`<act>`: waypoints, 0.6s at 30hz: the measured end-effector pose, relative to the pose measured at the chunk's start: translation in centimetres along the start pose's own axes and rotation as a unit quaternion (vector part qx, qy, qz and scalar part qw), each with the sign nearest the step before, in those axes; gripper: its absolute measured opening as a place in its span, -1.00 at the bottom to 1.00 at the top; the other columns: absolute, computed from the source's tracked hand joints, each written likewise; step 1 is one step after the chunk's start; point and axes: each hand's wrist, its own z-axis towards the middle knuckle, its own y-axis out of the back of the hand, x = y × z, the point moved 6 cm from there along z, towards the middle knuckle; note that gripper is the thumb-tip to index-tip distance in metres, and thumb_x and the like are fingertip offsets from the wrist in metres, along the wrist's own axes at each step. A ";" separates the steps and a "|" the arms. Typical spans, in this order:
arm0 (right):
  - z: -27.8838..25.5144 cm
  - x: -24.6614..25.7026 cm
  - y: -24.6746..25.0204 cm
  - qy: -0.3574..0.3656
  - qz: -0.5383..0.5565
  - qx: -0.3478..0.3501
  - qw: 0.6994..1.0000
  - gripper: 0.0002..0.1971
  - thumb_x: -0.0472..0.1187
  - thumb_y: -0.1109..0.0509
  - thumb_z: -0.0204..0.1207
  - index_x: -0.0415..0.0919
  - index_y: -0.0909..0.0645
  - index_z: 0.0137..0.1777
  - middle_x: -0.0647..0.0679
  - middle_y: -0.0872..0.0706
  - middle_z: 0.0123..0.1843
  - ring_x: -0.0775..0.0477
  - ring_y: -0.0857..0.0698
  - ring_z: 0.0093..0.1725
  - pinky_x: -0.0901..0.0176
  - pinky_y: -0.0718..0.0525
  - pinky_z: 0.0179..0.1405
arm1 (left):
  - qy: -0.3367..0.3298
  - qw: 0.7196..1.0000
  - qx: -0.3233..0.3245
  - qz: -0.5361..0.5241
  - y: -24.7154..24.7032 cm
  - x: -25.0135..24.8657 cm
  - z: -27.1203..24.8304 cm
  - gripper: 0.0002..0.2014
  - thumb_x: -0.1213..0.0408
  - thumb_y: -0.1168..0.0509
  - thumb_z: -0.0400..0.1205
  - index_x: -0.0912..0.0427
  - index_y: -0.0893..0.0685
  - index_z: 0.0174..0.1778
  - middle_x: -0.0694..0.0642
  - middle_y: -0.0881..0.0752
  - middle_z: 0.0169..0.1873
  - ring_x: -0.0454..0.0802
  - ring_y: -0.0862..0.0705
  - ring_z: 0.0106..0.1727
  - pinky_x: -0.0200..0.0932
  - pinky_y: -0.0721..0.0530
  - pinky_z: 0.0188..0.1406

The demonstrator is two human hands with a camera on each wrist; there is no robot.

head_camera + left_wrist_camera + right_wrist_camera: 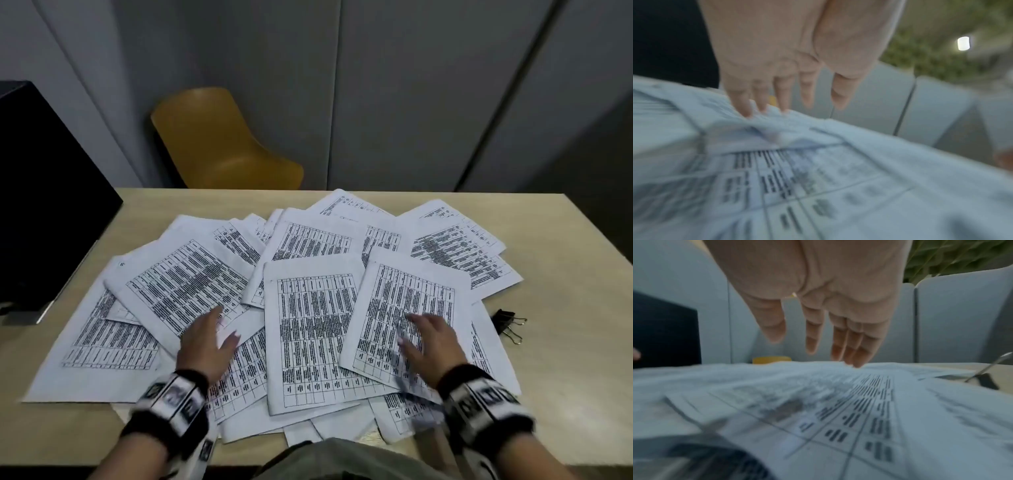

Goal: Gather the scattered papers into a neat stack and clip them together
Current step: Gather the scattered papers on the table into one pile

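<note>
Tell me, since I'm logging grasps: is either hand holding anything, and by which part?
Nothing is held. The left hand and right hand lie open, fingers straight, on the scattered papers; the binder clip lies untouched.

An office: wooden desk (565, 394), grey partition panels (394, 102), mustard chair (219, 144), black monitor (41, 192)

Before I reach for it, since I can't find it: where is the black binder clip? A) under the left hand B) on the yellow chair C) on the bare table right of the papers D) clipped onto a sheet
C: the binder clip lies on the table just right of the papers, holding nothing.
</note>
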 end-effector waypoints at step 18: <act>3.1 1.9 -4.5 -0.066 -0.090 0.102 0.989 -0.37 0.21 -0.03 0.57 0.09 0.00 0.60 -0.26 0.13 0.68 -0.32 0.11 0.65 -0.25 0.08 0.61 | 0.056 0.983 0.048 0.166 -4.1 -0.3 2.8 -0.23 -0.28 0.08 0.58 -0.12 0.32 0.60 0.11 0.20 0.67 0.28 0.21 0.66 0.29 0.16 0.58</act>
